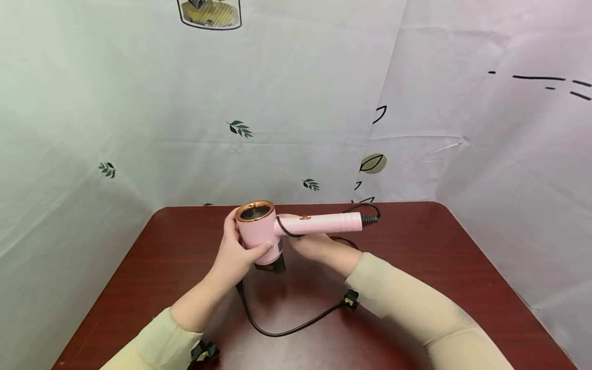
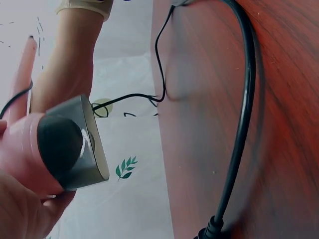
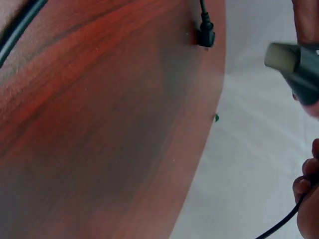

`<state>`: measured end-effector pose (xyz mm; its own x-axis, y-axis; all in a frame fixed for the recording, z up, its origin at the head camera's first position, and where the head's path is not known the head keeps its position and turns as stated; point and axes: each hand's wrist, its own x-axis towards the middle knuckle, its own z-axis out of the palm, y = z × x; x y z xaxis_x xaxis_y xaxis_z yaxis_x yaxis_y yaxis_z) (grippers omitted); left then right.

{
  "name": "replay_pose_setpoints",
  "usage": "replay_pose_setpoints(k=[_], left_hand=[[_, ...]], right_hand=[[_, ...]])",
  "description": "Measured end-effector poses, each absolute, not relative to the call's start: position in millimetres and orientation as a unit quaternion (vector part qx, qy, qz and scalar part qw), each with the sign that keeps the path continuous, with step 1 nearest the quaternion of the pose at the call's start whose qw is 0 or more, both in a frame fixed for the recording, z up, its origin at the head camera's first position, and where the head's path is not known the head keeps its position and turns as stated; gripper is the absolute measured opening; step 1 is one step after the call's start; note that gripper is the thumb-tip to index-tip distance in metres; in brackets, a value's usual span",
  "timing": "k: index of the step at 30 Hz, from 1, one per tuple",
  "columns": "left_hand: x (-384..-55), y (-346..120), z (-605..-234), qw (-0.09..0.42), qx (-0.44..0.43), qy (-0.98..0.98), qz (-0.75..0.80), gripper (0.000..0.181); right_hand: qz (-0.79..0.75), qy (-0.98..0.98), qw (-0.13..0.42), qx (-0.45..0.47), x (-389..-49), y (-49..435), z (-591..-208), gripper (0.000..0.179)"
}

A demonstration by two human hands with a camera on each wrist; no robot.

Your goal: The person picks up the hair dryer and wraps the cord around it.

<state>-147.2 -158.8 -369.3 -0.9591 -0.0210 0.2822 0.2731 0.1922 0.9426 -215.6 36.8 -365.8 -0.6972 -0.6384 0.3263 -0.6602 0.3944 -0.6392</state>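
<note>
A pink hair dryer [image 1: 324, 223] with a copper rim is held above the table, its handle pointing right. My left hand [image 1: 235, 256] grips the dryer's barrel, thumb across the near side. From the barrel's lower end juts a dark flat nozzle [image 2: 84, 149], facing down. Behind the handle is my right hand [image 1: 319, 247], its fingers mostly hidden in the head view. In the right wrist view, that hand's curled fingers [image 3: 304, 181] hold the black cord [image 3: 285, 219]. A loop of cord also crosses the handle near the barrel.
On the dark red wooden table [image 1: 180, 257], a length of black cord [image 1: 277, 335] curves below the hands. A black plug [image 3: 205, 38] shows at the cord's end. Pale fabric walls [image 1: 296, 92] with leaf prints enclose the back and sides.
</note>
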Motion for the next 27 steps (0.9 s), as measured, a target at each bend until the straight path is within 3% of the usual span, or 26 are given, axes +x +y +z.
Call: replay_pose_setpoints(k=[7,18,27], left_hand=[[-154,-154,-368,0.155,-0.026,-0.773,-0.615,0.103],[-169,-161,-367,0.212,0.029,-0.800,-0.560,0.105],[-176,-159,-374,0.241,0.044,-0.877,-0.414,0.104]], right_hand=[[0.228,-0.881,0.130,0.393,-218,27,-384,0.037],[0.086,-0.892,0.186,0.402,-217,32,-382,0.042],[0.054,-0.876,0.208,0.431,-224,35,-375,0.025]])
